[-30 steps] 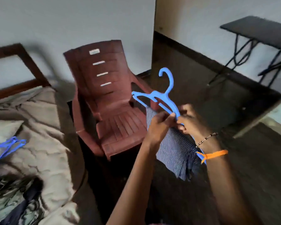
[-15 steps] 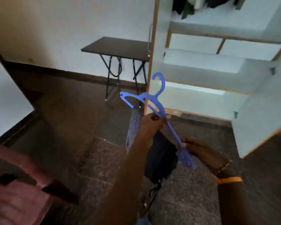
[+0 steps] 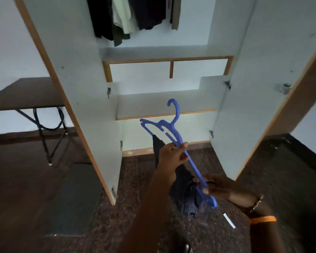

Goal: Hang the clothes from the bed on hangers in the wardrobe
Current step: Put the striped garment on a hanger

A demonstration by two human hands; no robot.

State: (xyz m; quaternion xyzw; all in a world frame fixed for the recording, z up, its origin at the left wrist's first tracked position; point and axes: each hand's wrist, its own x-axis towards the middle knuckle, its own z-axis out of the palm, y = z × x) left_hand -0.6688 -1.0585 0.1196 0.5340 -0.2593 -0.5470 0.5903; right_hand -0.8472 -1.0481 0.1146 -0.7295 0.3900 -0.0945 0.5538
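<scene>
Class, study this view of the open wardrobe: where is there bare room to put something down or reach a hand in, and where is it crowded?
Free: the bare wardrobe shelf behind the blue hanger, the two empty compartments above it, and the dark table at left. Crowded: the top, where hanging clothes sit close together. Both the left hand and right hand are occupied with the hanger and the striped garment.

Dim, bluish light; dark floor murky; soft blur overall (edges bowed by wide lens)
</scene>
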